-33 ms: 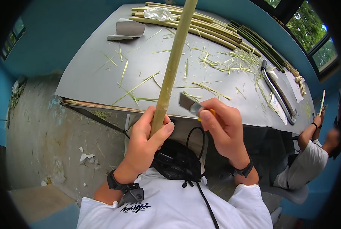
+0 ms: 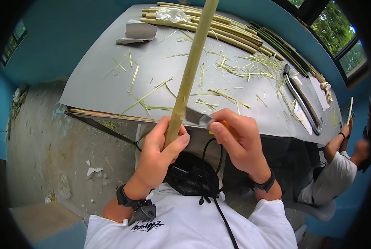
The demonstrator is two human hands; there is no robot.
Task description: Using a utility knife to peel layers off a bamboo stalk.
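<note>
Closed around the lower end of a pale green bamboo pole (image 2: 192, 62) is my left hand (image 2: 154, 147). The pole slants up and away from me over the table's near edge. My right hand (image 2: 241, 141) grips a utility knife (image 2: 202, 119) with a yellow handle, mostly hidden by the fingers. Its flat grey blade meets, or nearly meets, the right side of the pole at the node just above my left hand. Thin green bamboo shavings (image 2: 146, 97) lie on the table beyond both hands.
On the grey table (image 2: 98, 70), several bamboo poles (image 2: 227, 36) lie along the far side, near a brown-grey paper roll (image 2: 140, 31) and crumpled white tissue (image 2: 172, 15). A hand saw (image 2: 295, 89) rests at right. Another person (image 2: 332, 176) sits beyond, holding a thin stick.
My right hand has moved slightly left and brought the knife blade from apart from the pole to its node. My left hand stays in place; the pole's upper end has shifted slightly right.
</note>
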